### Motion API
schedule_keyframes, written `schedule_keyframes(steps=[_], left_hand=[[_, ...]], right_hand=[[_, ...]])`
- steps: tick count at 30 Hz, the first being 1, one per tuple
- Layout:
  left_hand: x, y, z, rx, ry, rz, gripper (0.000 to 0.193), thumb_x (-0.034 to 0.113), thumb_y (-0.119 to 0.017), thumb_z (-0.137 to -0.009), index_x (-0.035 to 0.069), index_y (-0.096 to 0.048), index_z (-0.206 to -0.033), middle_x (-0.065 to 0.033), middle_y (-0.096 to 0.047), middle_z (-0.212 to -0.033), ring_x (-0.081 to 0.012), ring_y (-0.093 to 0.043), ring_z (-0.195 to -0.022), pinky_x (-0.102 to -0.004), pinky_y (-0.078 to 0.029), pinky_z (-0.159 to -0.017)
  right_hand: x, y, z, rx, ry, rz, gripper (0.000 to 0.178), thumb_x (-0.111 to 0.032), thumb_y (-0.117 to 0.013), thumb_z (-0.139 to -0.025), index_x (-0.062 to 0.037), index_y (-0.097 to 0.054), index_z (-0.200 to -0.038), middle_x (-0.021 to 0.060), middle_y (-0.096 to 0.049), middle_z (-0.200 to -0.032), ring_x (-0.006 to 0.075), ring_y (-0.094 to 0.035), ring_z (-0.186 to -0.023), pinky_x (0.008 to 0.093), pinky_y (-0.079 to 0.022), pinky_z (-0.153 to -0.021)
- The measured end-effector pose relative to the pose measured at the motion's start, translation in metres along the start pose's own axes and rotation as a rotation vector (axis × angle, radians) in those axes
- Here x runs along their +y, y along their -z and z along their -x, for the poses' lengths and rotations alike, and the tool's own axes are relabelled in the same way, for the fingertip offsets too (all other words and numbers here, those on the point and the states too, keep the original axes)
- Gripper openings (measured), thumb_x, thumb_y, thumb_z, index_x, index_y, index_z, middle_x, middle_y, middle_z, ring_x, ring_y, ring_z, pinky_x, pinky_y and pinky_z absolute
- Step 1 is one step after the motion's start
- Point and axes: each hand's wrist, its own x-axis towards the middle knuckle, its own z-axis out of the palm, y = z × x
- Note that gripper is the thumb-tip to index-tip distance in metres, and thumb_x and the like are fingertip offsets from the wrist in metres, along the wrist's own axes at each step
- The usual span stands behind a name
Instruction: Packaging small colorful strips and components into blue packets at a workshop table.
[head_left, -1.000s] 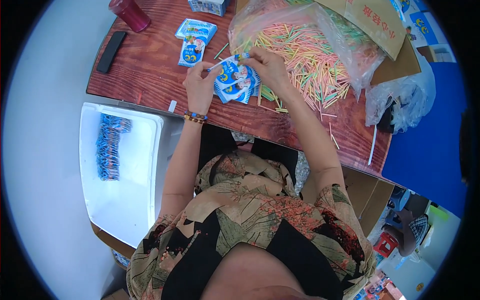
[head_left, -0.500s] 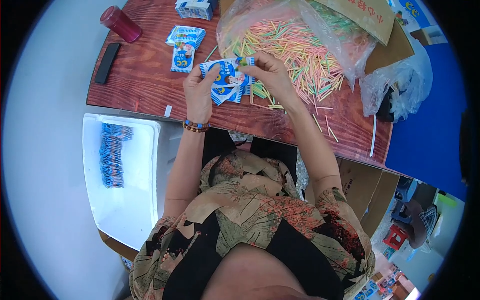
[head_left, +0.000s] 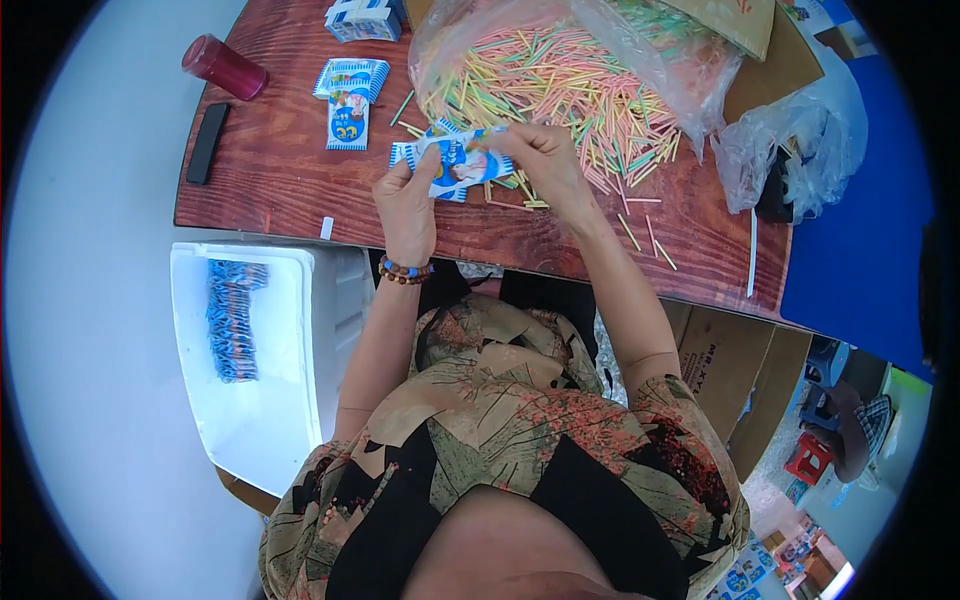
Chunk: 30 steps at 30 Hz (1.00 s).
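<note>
Above the wooden table I hold a small blue-and-white packet with both hands. My left hand, with a beaded bracelet at its wrist, is closed on the packet's left end, thumb on top. Thumb and fingers of my right hand pinch its right end, partly hiding it. Further packets of the same kind lie partly covered just beneath it. Beyond and to the right, thin pink, yellow and green sticks spread in a heap out of a clear plastic bag.
More packets lie left of my hands, near a blue-and-white box. Toward the table's left edge are a red jar and a black bar. Below, a white tub holds a row of packets. A crumpled plastic bag sits right.
The packet in my hands has tilted, its right end now higher, and both hands still grip it. The whole view has shifted slightly.
</note>
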Motion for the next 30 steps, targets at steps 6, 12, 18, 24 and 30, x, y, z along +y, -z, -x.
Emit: schedule_keyframes(steps=[6, 12, 18, 24, 30], left_hand=[[0.002, 0.002, 0.001, -0.006, 0.093, 0.099, 0.015, 0.013, -0.062, -0.091, -0.001, -0.067, -0.095, -0.006, -0.068, -0.088, -0.0101, -0.064, -0.072, -0.0247, -0.052, -0.058], [-0.001, -0.006, 0.006, -0.059, 0.194, 0.209, 0.016, 0.015, -0.06, -0.092, 0.001, -0.066, -0.098, -0.0073, -0.068, -0.091, -0.0124, -0.065, -0.075, -0.0271, -0.053, -0.06], [0.003, -0.005, 0.009, -0.108, 0.381, 0.356, 0.018, 0.015, -0.058, -0.093, 0.002, -0.063, -0.106, -0.0084, -0.068, -0.099, -0.0158, -0.066, -0.086, -0.0329, -0.056, -0.072], [-0.005, -0.008, 0.01, -0.129, 0.273, 0.259, 0.019, 0.015, -0.056, -0.094, 0.003, -0.062, -0.108, -0.0091, -0.067, -0.104, -0.0175, -0.066, -0.092, -0.0353, -0.056, -0.079], [-0.003, -0.008, 0.015, -0.187, 0.372, 0.31, 0.018, 0.013, -0.056, -0.094, 0.004, -0.062, -0.109, -0.0072, -0.067, -0.104, -0.0173, -0.066, -0.094, -0.0345, -0.055, -0.08]], right_hand=[[-0.017, 0.017, 0.011, 0.056, 0.202, -0.181, 0.017, -0.012, -0.068, -0.082, -0.0016, -0.066, -0.095, 0.0068, -0.063, -0.103, 0.0165, -0.058, -0.097, 0.0292, -0.045, -0.086], [-0.01, 0.013, 0.009, -0.137, 0.485, 0.449, 0.024, -0.011, -0.073, -0.074, -0.0062, -0.066, -0.096, 0.0095, -0.053, -0.126, 0.0269, -0.04, -0.126, 0.0397, -0.03, -0.106], [-0.001, 0.036, 0.007, -0.373, 0.372, 0.357, 0.025, -0.014, -0.074, -0.074, -0.01, -0.07, -0.099, 0.0077, -0.044, -0.14, 0.0274, -0.035, -0.132, 0.0419, -0.029, -0.107], [-0.011, 0.024, 0.007, -0.331, 0.501, 0.468, 0.033, -0.019, -0.077, -0.072, -0.0118, -0.07, -0.104, 0.007, -0.044, -0.142, 0.029, -0.034, -0.134, 0.0436, -0.026, -0.109], [-0.014, 0.021, 0.013, -0.308, 0.387, 0.344, 0.03, -0.021, -0.075, -0.076, -0.0127, -0.07, -0.105, 0.0077, -0.048, -0.139, 0.0298, -0.036, -0.133, 0.0447, -0.026, -0.108]])
